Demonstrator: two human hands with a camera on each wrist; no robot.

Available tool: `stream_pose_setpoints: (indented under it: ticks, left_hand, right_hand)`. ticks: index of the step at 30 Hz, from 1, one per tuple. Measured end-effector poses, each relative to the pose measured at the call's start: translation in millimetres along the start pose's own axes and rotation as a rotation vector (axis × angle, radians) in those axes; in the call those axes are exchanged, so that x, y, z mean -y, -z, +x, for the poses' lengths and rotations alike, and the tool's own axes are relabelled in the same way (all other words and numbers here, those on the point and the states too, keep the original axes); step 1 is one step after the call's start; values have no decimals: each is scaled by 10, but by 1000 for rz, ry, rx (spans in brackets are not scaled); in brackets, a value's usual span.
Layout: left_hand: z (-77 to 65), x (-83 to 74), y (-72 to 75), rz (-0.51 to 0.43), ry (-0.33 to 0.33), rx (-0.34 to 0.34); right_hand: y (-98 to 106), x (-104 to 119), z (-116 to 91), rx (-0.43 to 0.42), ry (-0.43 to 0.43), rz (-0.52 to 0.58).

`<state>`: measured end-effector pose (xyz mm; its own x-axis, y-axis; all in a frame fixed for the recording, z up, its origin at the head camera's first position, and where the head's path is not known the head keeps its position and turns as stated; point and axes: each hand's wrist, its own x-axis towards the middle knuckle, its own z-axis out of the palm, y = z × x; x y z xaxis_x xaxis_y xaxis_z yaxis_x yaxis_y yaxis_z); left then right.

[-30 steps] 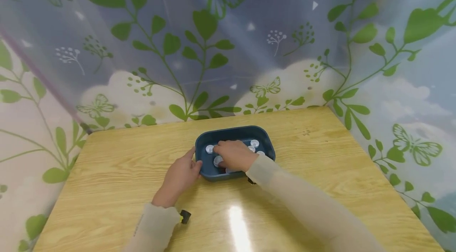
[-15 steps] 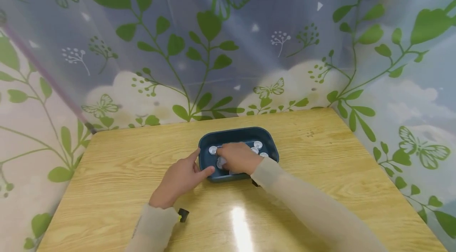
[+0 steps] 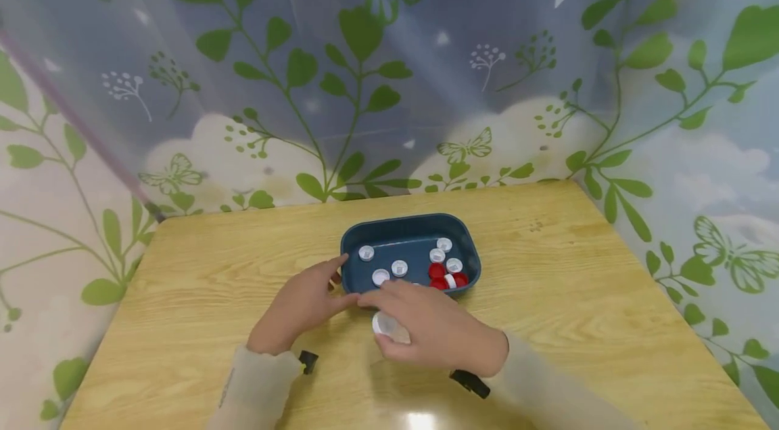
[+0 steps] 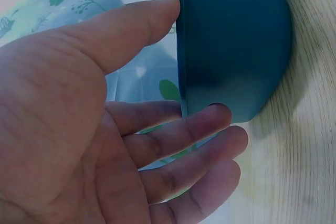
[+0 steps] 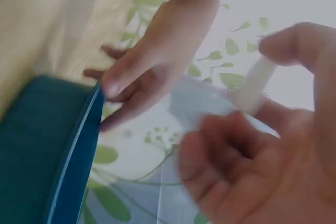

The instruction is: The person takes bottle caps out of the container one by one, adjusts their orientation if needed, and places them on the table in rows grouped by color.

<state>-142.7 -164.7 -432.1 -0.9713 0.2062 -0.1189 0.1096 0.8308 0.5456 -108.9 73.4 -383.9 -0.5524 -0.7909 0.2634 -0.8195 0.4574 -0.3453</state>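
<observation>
My left hand (image 3: 301,301) is at the left end of a dark blue tray (image 3: 395,226), fingers relaxed and spread. In the left wrist view its thumb touches the tray's rim (image 4: 181,61) and the other fingers lie near the outer wall. My right hand (image 3: 441,328) is over the table just in front of the tray, pinching a white bottle cap (image 3: 383,323) between thumb and finger. The cap (image 5: 254,85) looks blurred in the right wrist view. Inside the tray lie several white caps (image 3: 399,268) and, at the right end, several red caps (image 3: 437,270).
The tray stands on a light wood-grain table (image 3: 243,247). Behind it hangs a curtain (image 3: 389,112) printed with leaves and butterflies, which also covers the sides.
My right hand has lifted out of the tray and come toward me with a white bottle cap, uncovering the red caps. My left hand stays at the tray's left end.
</observation>
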Motion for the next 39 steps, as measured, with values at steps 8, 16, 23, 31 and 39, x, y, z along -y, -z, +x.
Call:
stream_pose_setpoints:
  ticks: [8, 16, 23, 31, 39]
  left_hand:
    - [-7, -5, 2, -8, 34, -2]
    - [-14, -23, 31, -9, 41, 23]
    - [16, -43, 43, -10, 34, 30]
    - [-12, -3, 13, -54, 58, 44]
    - [-21, 9, 12, -61, 60, 49]
  right_hand:
    - [-167, 77, -106, 106, 38, 15]
    - [-443, 100, -71, 218, 18, -2]
    - [-614, 81, -86, 237, 24, -48]
    - [-757, 23, -81, 226, 32, -93]
    - [-844, -64, -76, 200, -31, -66]
